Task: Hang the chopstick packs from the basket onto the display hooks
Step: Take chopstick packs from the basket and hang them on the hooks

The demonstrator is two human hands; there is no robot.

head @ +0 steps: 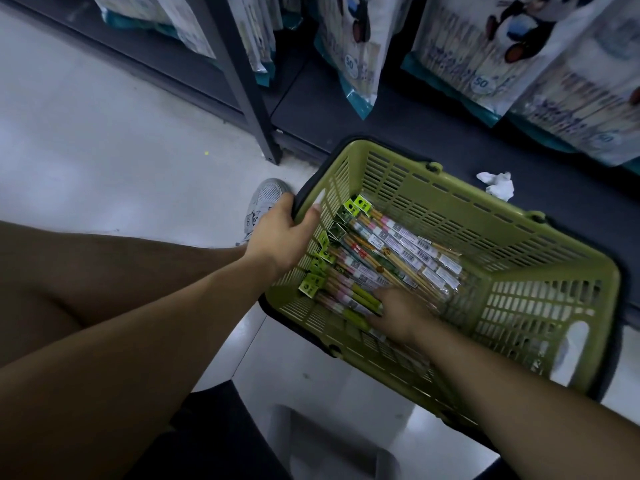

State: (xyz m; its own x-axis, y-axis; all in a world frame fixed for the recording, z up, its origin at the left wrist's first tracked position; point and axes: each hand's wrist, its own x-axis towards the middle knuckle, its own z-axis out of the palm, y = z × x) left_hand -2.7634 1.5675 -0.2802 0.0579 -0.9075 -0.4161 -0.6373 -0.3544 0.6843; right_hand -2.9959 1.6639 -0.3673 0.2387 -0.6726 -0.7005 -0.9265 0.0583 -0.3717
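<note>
A green plastic basket point(512, 237) rests tilted against the low dark shelf base. Several chopstick packs point(391, 251) with green header cards lie in a pile on its bottom. My left hand point(280, 230) grips the basket's left rim and black handle, thumb inside. Reaching down into the basket, my right hand point(398, 315) has its fingers spread on the nearest packs at the pile's lower end; no pack is lifted. No display hooks are in view.
Large bagged goods point(460, 53) hang or stand on the dark shelf unit above the basket. A crumpled white paper point(497, 185) lies on the shelf base. A grey shelf post point(249, 88) stands left. My shoe point(263, 206) and leg are beside the basket on the pale floor.
</note>
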